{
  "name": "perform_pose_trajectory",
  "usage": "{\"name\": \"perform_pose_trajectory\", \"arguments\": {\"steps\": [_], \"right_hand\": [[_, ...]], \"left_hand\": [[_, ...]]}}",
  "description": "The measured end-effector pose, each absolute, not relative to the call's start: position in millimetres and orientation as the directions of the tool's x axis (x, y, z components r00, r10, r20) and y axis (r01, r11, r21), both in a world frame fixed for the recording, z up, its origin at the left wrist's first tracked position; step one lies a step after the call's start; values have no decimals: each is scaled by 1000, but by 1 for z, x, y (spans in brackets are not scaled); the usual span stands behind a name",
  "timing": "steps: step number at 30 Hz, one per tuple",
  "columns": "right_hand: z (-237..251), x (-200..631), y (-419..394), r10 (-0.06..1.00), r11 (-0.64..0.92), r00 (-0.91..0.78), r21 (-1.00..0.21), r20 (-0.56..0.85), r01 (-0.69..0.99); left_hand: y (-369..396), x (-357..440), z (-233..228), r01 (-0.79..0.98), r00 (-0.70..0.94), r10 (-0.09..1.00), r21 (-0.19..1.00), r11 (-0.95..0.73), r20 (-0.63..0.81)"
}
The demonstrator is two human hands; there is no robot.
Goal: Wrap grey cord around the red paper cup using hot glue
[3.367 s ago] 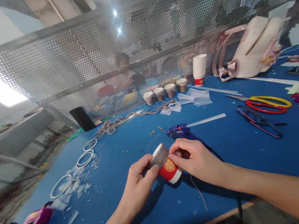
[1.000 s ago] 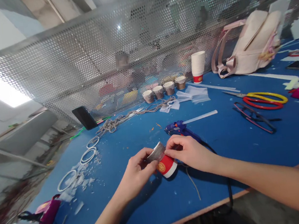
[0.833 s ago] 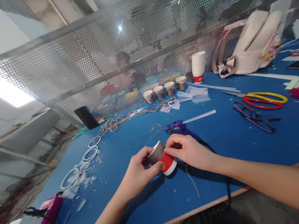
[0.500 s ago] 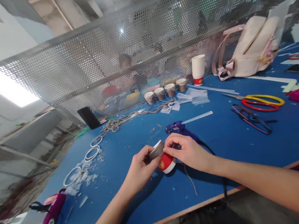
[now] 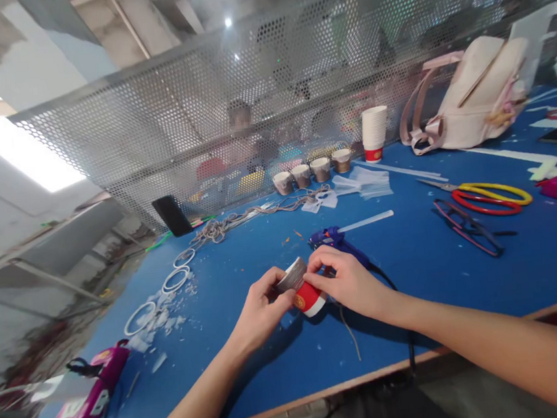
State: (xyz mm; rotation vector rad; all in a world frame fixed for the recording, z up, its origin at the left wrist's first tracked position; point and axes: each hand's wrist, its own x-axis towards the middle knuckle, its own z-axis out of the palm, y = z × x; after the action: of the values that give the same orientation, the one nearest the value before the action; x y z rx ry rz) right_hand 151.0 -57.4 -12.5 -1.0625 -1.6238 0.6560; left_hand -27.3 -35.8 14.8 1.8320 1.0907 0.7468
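Note:
A red and white paper cup (image 5: 311,297) is tilted above the table, with grey cord (image 5: 293,276) wound round its rim half. My left hand (image 5: 264,310) grips the cup from the left, thumb against the wrapped side. Closed in a pinch, my right hand (image 5: 348,283) presses at the cup's right side where the cord runs. The cord's loose tail (image 5: 351,336) dangles below that hand. Just behind my right hand lies a blue glue gun (image 5: 329,236) with a clear glue stick (image 5: 368,220) in its back end.
Several cord-wrapped cups (image 5: 321,170) stand by the perforated metal screen (image 5: 188,125), near a stack of paper cups (image 5: 375,132). Scissors (image 5: 491,197), glasses (image 5: 469,227) and a backpack (image 5: 477,99) are right. White rings (image 5: 176,279), scraps, a phone (image 5: 172,216) and a power strip (image 5: 95,387) lie left.
The cup has turned and risen slightly in my hands, showing more of its red side. Both hands keep their hold. The view has shifted a little.

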Motion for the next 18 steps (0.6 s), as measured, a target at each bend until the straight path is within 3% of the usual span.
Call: {"name": "perform_pose_trajectory", "arguments": {"steps": [9, 12, 18], "right_hand": [[-4, 163, -56, 879, 468, -84, -815, 470, 342], [8, 168, -65, 830, 549, -148, -743, 538, 383], [29, 189, -81, 676, 736, -438, -523, 593, 430]], "left_hand": [[-22, -31, 27, 463, 321, 934, 834, -300, 158], [-18, -40, 34, 444, 258, 952, 854, -269, 166], [-13, -58, 37, 400, 174, 975, 894, -201, 141]]}}
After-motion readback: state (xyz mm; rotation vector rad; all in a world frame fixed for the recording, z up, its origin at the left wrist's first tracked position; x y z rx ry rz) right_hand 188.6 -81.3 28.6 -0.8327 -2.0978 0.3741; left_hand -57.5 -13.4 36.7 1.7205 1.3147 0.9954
